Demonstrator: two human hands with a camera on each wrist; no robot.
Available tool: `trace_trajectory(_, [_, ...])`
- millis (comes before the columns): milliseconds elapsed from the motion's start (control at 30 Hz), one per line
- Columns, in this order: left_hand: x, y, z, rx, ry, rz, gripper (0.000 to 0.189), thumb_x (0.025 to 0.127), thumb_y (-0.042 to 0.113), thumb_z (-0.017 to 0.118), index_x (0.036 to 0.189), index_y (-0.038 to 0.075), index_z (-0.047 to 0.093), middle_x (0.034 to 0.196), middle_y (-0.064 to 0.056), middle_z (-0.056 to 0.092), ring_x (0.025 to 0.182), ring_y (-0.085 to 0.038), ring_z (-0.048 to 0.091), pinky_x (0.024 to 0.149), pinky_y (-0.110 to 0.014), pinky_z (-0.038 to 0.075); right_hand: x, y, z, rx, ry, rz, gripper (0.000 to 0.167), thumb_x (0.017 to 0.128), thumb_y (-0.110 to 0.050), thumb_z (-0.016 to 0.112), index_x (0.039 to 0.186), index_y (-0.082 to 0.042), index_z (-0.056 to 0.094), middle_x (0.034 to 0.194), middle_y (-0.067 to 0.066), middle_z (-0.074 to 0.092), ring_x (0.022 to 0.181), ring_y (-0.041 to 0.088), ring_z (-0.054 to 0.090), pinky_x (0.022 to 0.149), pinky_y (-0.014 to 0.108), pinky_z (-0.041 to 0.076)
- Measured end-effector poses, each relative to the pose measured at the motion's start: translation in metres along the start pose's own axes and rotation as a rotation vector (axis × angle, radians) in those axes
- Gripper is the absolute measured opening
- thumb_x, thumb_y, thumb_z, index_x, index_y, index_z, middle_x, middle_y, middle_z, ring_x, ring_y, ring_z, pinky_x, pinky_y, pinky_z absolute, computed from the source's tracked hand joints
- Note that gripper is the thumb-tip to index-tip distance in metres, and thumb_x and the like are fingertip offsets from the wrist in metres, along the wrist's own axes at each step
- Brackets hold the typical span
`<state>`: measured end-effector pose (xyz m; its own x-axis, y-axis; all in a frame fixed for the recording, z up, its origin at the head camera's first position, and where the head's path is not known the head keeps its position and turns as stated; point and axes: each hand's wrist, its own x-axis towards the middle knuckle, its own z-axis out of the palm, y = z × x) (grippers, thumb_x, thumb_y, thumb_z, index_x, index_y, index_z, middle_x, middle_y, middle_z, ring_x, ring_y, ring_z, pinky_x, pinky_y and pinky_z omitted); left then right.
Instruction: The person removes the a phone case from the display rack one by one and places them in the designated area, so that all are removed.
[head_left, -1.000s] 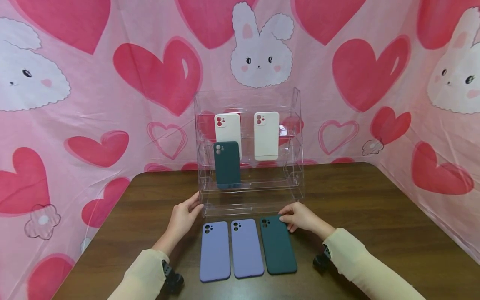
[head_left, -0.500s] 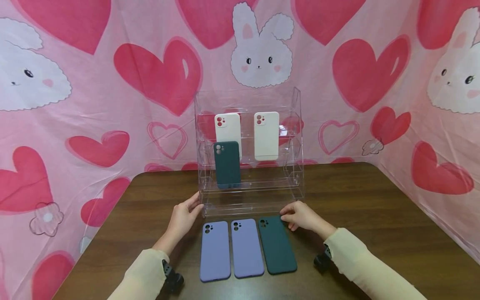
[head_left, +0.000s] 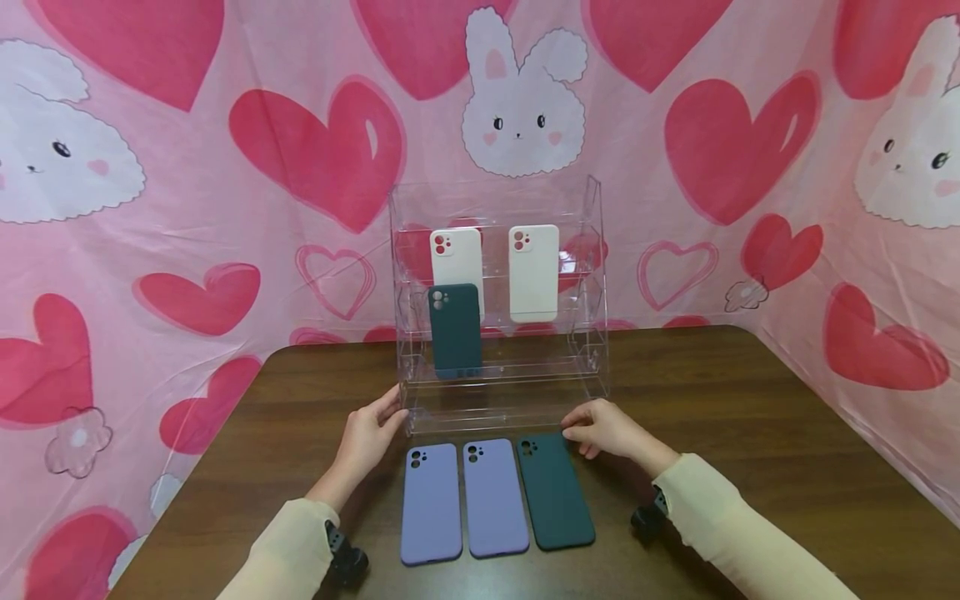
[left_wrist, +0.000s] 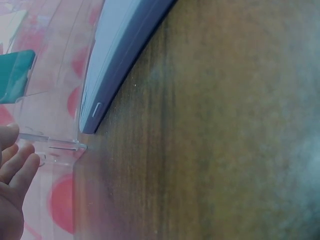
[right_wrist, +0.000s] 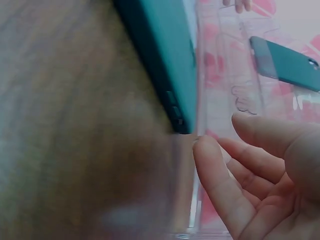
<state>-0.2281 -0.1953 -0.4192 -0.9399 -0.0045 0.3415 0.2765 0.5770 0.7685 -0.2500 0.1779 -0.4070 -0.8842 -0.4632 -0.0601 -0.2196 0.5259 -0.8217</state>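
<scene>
My left hand (head_left: 371,429) pinches the lower left side of a clear tiered display stand (head_left: 495,419); the left wrist view has the clear panel (left_wrist: 52,141) between thumb and fingers. My right hand (head_left: 603,429) is at the top right corner of a dark green phone case (head_left: 557,492) lying flat. In the right wrist view its fingers are loosely bent beside the case's corner, with nothing between them. Two purple phone cases (head_left: 431,504) lie to the left of that green one in a row. Another green case (head_left: 455,331) stands on a lower tier.
Higher on the stand are two white phone cases, a left one (head_left: 456,254) partly behind the green case and a right one (head_left: 534,273). Brown wooden table (head_left: 750,467) runs out on both sides. A pink heart-and-bunny cloth (head_left: 517,200) hangs behind.
The top end of the flat green case has shifted slightly left. My right hand has drawn a little to the right, off its corner. My left hand stays on the stand.
</scene>
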Motion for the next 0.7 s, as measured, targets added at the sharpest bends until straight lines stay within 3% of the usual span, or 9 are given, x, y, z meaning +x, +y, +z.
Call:
trace_trajectory(300, [-0.001, 0.000, 0.000, -0.001, 0.004, 0.008, 0.051, 0.084, 0.005, 0.067, 0.132, 0.004, 0.051, 0.121, -0.015, 0.057, 0.102, -0.027, 0.060, 0.081, -0.035, 0.048, 0.001, -0.022, -0.013, -0.046, -0.023, -0.069, 0.031, 0.088, -0.013, 0.062, 0.109, 0.011, 0.060, 0.081, 0.012, 0.065, 0.058, 0.019, 0.058, 0.052, 0.032, 0.054])
trace_trajectory(533, [-0.002, 0.000, 0.001, 0.000, 0.016, 0.015, 0.051, 0.083, 0.004, 0.067, 0.131, 0.004, 0.051, 0.120, -0.015, 0.057, 0.101, -0.027, 0.060, 0.080, -0.036, 0.049, 0.007, -0.049, -0.025, -0.096, -0.002, -0.104, 0.033, 0.087, -0.015, 0.064, 0.110, 0.007, 0.061, 0.074, 0.009, 0.062, 0.058, 0.021, 0.059, 0.054, 0.036, 0.054])
trace_trajectory(700, [-0.002, 0.001, 0.001, -0.002, 0.015, 0.014, 0.050, 0.083, 0.005, 0.067, 0.131, 0.004, 0.051, 0.120, -0.015, 0.057, 0.101, -0.026, 0.061, 0.081, -0.035, 0.049, 0.014, -0.068, -0.034, -0.098, 0.013, -0.112, 0.035, 0.087, -0.015, 0.065, 0.114, 0.006, 0.059, 0.085, 0.009, 0.063, 0.065, 0.027, 0.061, 0.058, 0.038, 0.055])
